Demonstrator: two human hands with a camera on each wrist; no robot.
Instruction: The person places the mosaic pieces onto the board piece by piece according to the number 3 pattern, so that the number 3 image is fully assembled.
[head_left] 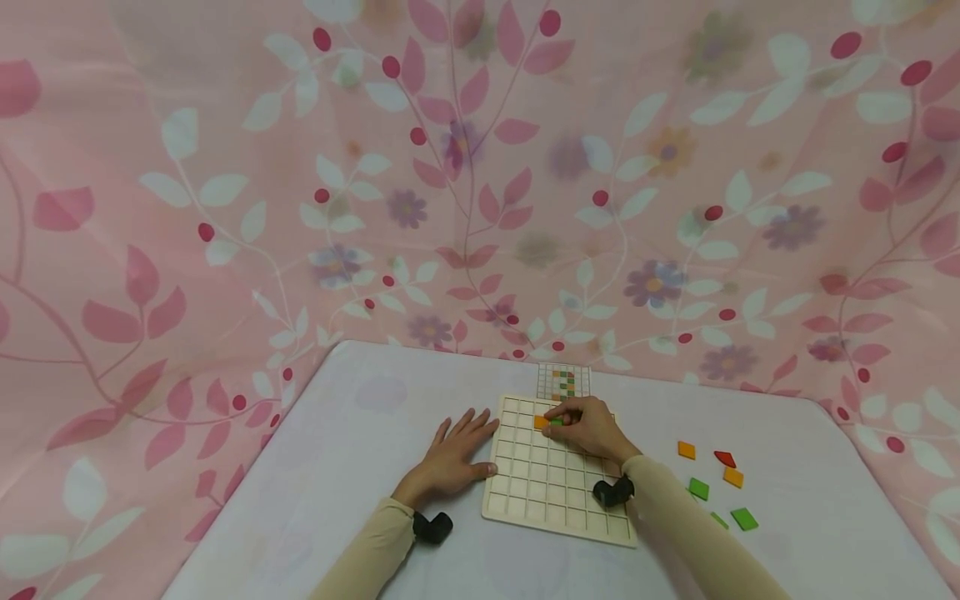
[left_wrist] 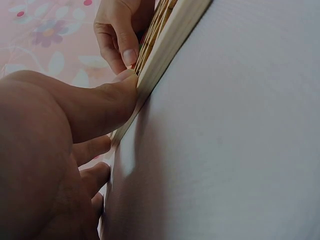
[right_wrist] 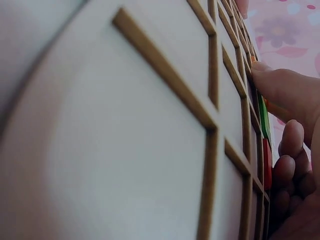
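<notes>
A pale wooden grid board point(head_left: 525, 483) lies on the white-covered table. My right hand point(head_left: 591, 429) reaches over its upper part, thumb and index finger pinching an orange square tile point(head_left: 541, 422) at the grid. Just right of it, a green tile point(head_left: 557, 422) shows between the fingers. The right wrist view shows the green tile point(right_wrist: 264, 116) and a red piece point(right_wrist: 267, 162) on the board beneath this hand. My left hand point(head_left: 450, 460) is spread flat at the board's left side, its thumb point(left_wrist: 112, 102) against the wooden edge and its fingers reaching along it.
Behind the board lies a gridded pattern card point(head_left: 564, 381) with coloured squares. To the right are loose orange tiles point(head_left: 686, 450), green tiles point(head_left: 744, 519) and a red curved piece point(head_left: 724, 459). A pink floral curtain point(head_left: 480, 208) hangs around the table.
</notes>
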